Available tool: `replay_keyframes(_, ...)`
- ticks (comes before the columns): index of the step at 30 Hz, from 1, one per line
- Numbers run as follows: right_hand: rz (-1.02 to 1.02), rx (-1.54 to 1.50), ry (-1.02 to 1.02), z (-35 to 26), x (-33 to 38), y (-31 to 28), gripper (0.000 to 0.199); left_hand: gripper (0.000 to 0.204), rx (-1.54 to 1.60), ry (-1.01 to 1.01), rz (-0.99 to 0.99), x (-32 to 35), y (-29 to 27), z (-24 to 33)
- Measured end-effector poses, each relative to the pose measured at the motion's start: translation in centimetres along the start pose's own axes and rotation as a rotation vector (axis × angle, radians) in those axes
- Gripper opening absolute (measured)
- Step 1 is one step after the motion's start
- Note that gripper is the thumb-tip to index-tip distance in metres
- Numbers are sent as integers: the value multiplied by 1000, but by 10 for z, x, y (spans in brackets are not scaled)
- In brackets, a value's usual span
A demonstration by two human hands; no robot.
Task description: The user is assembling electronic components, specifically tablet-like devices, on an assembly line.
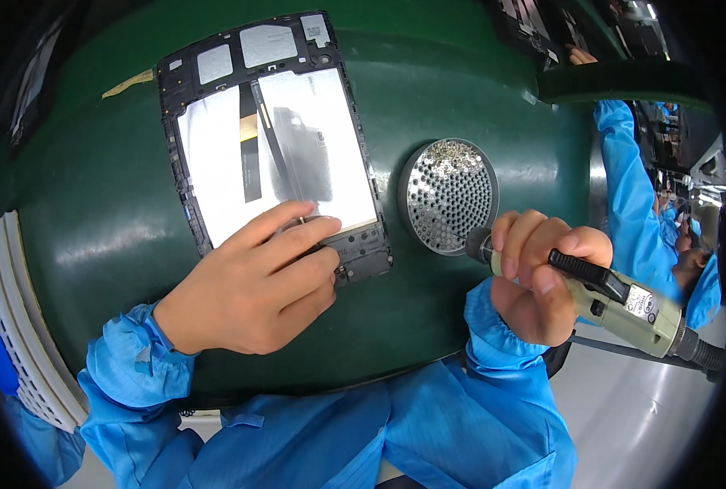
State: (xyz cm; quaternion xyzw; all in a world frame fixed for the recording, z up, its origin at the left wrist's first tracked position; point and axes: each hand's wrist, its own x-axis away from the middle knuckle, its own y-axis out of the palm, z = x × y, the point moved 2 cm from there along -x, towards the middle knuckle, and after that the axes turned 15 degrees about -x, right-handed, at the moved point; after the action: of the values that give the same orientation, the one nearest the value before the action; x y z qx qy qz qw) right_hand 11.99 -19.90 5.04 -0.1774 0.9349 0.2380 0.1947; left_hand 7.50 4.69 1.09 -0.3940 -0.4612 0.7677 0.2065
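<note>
A tablet's black frame with a shiny silver back panel (208,171) lies flat on the green work surface. My left hand (265,281) rests over its near end, fingers stretched out and slightly apart, touching the panel and frame; a small golden bit shows between two fingertips. Along the panel run dark flat ribbon cables (251,167). Wrapped in my right hand (546,273) is a pale green electric screwdriver (636,314) with a black lever. Its dark nose points left, by the rim of a round grey screw tray (496,183). Its bit cannot be made out.
A strip of yellowish tape (130,83) sticks out at the tablet's far left corner. Stacked white perforated trays (20,318) stand at the left edge. Dark device parts (530,28) lie at the far right. Beyond the right edge, a co-worker's blue sleeve (628,175) shows.
</note>
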Motion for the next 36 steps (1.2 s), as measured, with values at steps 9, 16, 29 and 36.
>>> replay_keyframes(9,-69,79,35,2,-1,0,32,14,33,-53,-38,-5,2,-2)
replay_keyframes(16,8,10,-23,1,-8,-3,30,20,-2,-100,-79,-10,-7,1)
replay_keyframes(29,219,195,-88,-7,-20,-43,30,54,-568,-492,-106,-15,-22,-78)
replay_keyframes(36,267,190,-87,-15,-18,-52,35,52,-632,-601,-153,-72,-36,-184)
